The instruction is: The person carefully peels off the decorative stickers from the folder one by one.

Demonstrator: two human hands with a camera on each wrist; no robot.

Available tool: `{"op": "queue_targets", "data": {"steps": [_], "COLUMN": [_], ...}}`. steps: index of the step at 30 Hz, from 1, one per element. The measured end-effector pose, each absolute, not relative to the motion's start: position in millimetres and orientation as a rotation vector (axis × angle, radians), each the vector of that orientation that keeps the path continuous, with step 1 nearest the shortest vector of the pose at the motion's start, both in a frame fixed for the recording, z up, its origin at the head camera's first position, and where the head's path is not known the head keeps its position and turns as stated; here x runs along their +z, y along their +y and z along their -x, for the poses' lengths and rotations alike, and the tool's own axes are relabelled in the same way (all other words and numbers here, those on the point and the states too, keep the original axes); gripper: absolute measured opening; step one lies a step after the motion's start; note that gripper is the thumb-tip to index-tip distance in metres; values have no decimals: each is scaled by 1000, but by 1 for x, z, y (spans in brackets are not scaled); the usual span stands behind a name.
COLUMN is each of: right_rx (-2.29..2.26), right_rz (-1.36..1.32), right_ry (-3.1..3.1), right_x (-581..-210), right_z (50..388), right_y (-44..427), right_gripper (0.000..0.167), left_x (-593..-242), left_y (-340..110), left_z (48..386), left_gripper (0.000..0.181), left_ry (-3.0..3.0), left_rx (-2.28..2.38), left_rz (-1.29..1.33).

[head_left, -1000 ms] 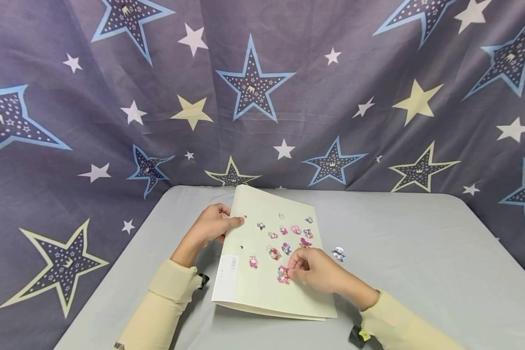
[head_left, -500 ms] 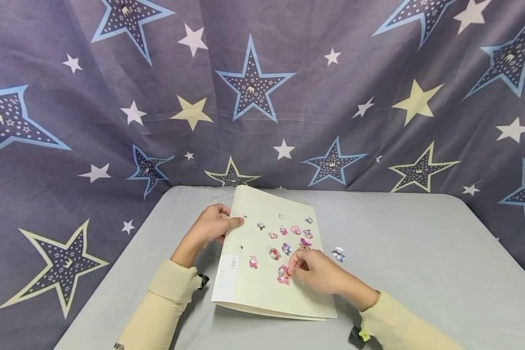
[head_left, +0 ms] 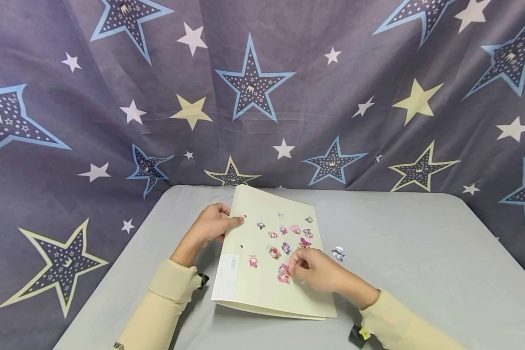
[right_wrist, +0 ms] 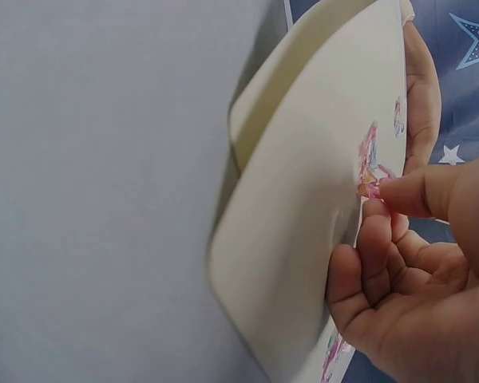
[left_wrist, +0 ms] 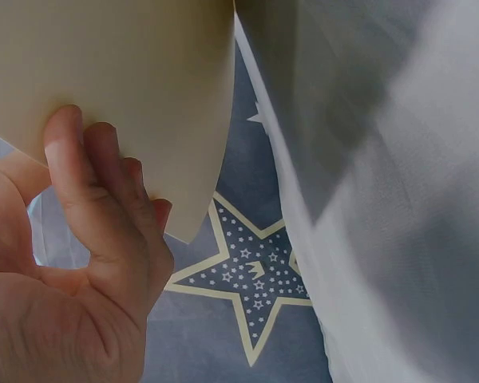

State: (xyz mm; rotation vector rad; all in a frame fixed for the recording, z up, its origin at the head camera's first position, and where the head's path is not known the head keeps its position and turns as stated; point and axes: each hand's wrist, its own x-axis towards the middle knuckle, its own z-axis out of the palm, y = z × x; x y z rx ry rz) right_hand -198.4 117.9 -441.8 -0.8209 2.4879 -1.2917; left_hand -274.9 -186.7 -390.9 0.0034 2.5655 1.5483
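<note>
Pinching folder (head_left: 262, 293), left fingers (left_wrist: 69, 155) press beneath (head view: half-hidden); right fingers (right_wrist: 375, 242) pinch sticker (head_left: 283, 273).

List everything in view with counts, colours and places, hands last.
Folder: one, cream, centre
Label: one, white, folder's lower left
Dark spots: two, folder's left side
Stickers: about twelve visible, mixed colours, on the folder
Loose sticker: one, blue and white, right of the folder
Table: one, grey, under the folder
Star backdrop: one, purplish, behind
Sleeves: two, beige, foreground
Attachments: two, black, by sleeves
Left hand: one, gripping folder's left edge
Right hand: one, pinching pink sticker
</note>
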Motion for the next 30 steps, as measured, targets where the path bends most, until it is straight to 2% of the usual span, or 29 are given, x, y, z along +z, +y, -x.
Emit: {"op": "queue_targets", "data": {"steps": [8,30], "right_rx": [-1346,-1407], "right_rz": [789,764], "right_ry": [2435,2416], "right_x": [-438,-427], "right_z": [197,204], "right_y": [117,128], "right_gripper": [9,14], "left_x": [-392,-393], "left_y": [-187,-187], "left_z": [275,277], "left_gripper": [45,42], "left_ry": [2556,2553], "left_rx": [1556,1568], "left_rz": [-2,-1]}}
